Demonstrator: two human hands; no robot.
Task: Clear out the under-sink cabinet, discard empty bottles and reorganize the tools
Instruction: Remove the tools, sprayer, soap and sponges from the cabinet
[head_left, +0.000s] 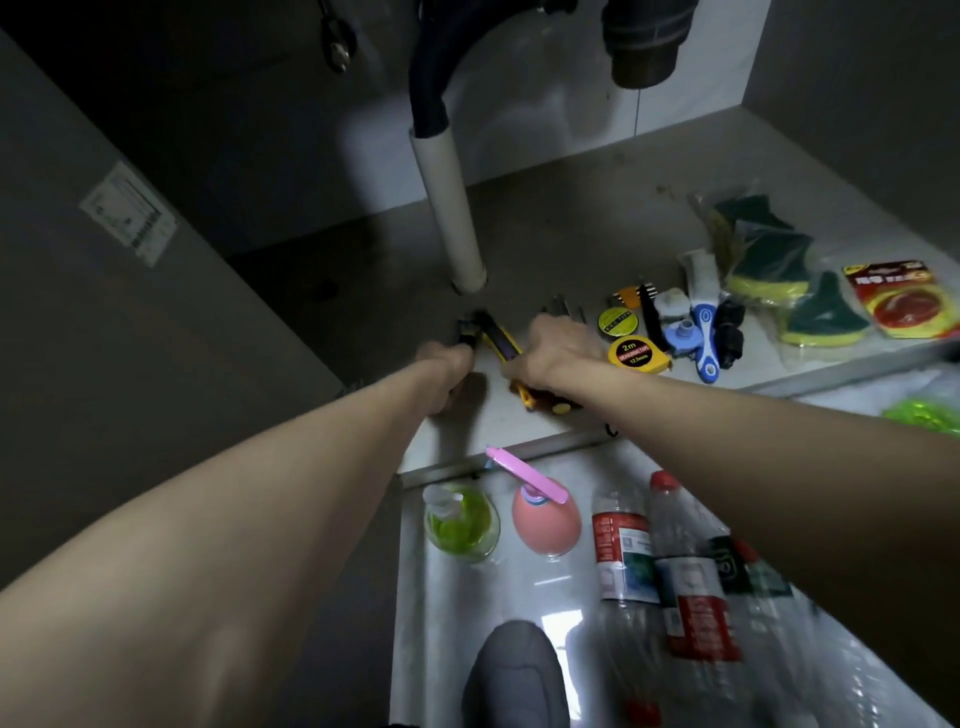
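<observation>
Here, the white drain pipe (451, 218) rising from the cabinet floor (545, 228) serves as landmark. Just in front of its foot, both hands work low over a dark-and-yellow tool (497, 340) lying on the cabinet floor. The left hand (445, 364) has its fingers curled around the tool's dark end; the right hand (558, 353) is curled over the yellow shaft, another yellow-tipped tool (540, 402) showing under the wrist. Whether the right grip truly closes on the shaft, cannot tell for certain, though the fingers wrap down around it. To the right of the pipe, a row of tools: a yellow tape measure (635, 355) touching the right hand, a round yellow-and-black tape roll (615, 320) behind it, a blue-handled brush (705, 338), a black piece (730, 332) beside that. Farther right, a clear bag (769, 260) holds green-and-yellow sponges; a red packet (901, 299) lies at the far edge. Left of the pipe, the cabinet floor is dark and bare up to the side wall (104, 291), which bears a paper label (130, 213). In front of the pipe, past the cabinet's metal front edge (519, 452), the tiled floor carries a green soap dispenser (460, 522), a pink dispenser (545, 519) and several clear bottles (691, 571) with red labels lying together. A grey shoe (514, 675) sits nearest.
</observation>
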